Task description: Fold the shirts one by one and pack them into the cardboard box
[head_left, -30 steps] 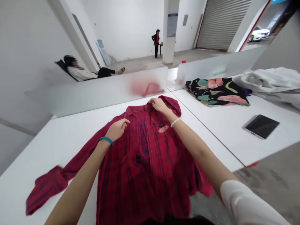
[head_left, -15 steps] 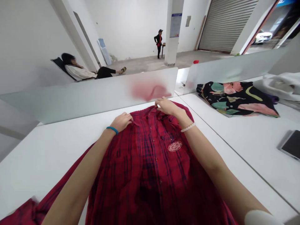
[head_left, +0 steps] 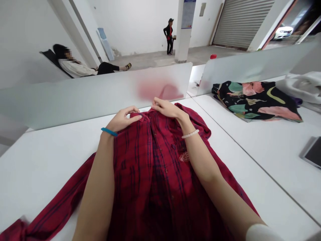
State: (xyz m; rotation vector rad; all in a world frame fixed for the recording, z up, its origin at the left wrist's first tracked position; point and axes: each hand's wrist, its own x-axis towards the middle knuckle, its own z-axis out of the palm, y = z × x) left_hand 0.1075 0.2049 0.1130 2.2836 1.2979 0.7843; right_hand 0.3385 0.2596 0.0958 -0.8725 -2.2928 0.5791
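A red and navy plaid shirt point(head_left: 136, 150) lies front up on the white table, its buttons running down the middle and a pale round emblem on the chest. My left hand point(head_left: 123, 118), with a blue band at the wrist, pinches the shirt's top edge left of the collar between curved thumb and forefinger. At the collar my right hand point(head_left: 166, 107), wearing a pale beaded bracelet, has its fingers closed on the cloth. One sleeve point(head_left: 62, 195) stretches out to the lower left. My right forearm partly covers the emblem point(head_left: 184, 156).
A frosted divider point(head_left: 100, 90) stands along the table's far edge. To the right lie a folded floral garment point(head_left: 255, 100), white cloth point(head_left: 306, 87) and a dark flat object point(head_left: 313, 152). Beyond the divider, one person point(head_left: 77, 67) reclines and another point(head_left: 169, 36) stands.
Both hands have shifted left along the shirt's top, drawing the collar and front left with them. My left thumb and forefinger are farther apart. The view has tilted slightly downward.
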